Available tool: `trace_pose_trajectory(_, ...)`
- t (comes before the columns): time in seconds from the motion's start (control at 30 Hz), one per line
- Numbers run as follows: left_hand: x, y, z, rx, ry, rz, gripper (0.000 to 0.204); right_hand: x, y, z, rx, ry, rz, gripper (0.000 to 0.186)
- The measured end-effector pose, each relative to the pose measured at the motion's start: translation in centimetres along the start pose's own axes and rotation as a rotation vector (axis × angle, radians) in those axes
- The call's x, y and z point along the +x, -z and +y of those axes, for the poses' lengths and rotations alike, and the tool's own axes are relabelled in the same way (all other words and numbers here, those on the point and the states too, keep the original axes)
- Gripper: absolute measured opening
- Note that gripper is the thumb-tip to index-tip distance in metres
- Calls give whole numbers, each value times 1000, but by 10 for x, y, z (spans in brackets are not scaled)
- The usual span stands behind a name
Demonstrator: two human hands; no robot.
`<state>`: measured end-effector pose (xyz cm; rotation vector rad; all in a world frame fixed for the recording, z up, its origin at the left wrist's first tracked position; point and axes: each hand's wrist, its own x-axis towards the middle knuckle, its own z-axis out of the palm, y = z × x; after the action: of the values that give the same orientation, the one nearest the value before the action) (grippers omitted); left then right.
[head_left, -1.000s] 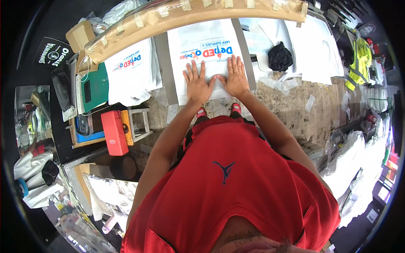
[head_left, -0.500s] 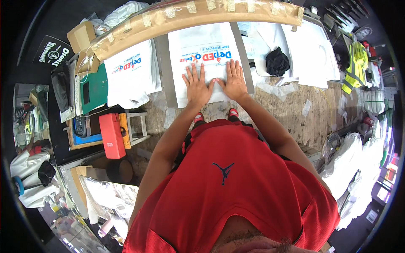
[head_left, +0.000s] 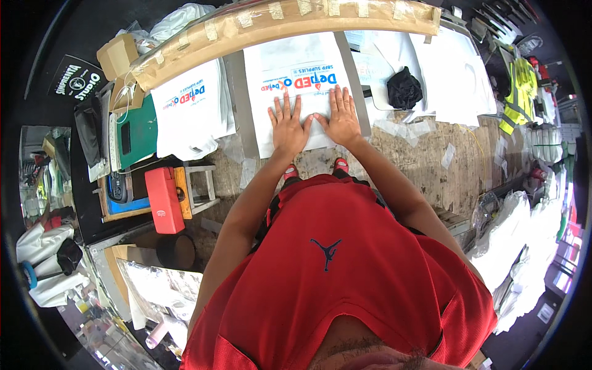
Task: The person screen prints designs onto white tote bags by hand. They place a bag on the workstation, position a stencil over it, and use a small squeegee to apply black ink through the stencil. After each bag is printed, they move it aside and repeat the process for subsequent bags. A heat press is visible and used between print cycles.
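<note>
While both palms were already flat on the white printed bag (head_left: 296, 80) a second ago, they have barely shifted. The left hand (head_left: 287, 127) and right hand (head_left: 341, 118) lie spread, fingers splayed, pressing the bag onto the grey board (head_left: 239, 98) — thumbs almost touching. Two printed bags show: this one and a second white bag (head_left: 188, 111) to its left. One red box (head_left: 163, 200) and one black cloth (head_left: 404, 87) lie apart.

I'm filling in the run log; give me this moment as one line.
left hand: flat on white printed fabric sheet | right hand: flat on same sheet | sheet on grey board | black crumpled cloth to right
</note>
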<state>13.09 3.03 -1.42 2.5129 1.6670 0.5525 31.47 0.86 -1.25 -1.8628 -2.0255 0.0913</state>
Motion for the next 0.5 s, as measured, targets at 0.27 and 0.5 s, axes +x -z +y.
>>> trace_pose_trajectory(0.27,-2,0,-2,-67,-1,41,68,-3,115,-28,-55,121,-705,82)
trace_pose_trajectory(0.5,14,20,3,9,33,3,49,49,408,-88,804,687,451,41)
